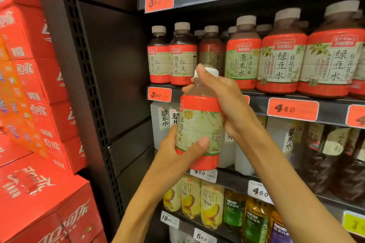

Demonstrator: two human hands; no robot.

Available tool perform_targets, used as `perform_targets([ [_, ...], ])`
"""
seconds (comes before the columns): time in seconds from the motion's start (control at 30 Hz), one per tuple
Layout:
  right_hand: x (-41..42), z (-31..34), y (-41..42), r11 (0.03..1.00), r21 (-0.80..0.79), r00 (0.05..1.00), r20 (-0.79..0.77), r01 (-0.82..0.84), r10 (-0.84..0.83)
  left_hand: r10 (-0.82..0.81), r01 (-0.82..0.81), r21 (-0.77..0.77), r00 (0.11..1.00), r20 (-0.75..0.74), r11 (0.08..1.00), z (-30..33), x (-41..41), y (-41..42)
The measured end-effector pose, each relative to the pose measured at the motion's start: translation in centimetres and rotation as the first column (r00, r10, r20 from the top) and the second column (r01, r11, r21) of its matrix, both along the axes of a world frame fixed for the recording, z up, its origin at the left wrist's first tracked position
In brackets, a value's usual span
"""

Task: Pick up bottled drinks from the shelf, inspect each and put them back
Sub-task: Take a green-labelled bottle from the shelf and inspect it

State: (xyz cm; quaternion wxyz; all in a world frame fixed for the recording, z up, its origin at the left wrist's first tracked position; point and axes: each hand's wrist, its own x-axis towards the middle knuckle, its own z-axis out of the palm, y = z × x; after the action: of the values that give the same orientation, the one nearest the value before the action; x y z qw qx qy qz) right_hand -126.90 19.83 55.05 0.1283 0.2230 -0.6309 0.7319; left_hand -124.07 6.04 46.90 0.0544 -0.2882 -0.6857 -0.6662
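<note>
Before the dark metal store shelf stacked with drinks, my left hand grips the base and my right hand the neck of a red-and-green-labelled clear plastic bottle held off the shelf — mid-inspection, I judge — next, return it to the gap above.

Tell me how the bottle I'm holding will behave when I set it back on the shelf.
The bottle looks full, so probably heavy for its size. Its glossy label may be slippery. It is tall and narrow, so a nudge could tip it.

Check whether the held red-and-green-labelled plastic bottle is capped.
Capped: a white cap sits on the red-and-green-labelled plastic bottle, under the right hand; the left hand grips its base.
</note>
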Motion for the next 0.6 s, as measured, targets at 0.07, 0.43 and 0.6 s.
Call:
perform_targets([
  [0.07, 0.2, 0.3, -0.1, 0.999, 0.039, 1.000, -0.007, 0.008, -0.008, 0.012, -0.015, 0.061, 0.999, 0.038, 0.998, -0.2, 0.2, 0.4],
  [0.43, -0.2, 0.2, 1.0, 0.868, -0.183, 0.877, 0.047, -0.462, 0.477, -0.480, 0.347, 0.413, 0.832, 0.279, 0.842, -1.1, 0.6, 1.1],
  [0.6, 0.0, 0.5, 1.5, 0.999, 0.010, 0.999, 0.018, -0.045, 0.045, -0.161, 0.134, 0.168, 0.974, 0.162, 0.977, -0.2, 0.4, 0.4],
])
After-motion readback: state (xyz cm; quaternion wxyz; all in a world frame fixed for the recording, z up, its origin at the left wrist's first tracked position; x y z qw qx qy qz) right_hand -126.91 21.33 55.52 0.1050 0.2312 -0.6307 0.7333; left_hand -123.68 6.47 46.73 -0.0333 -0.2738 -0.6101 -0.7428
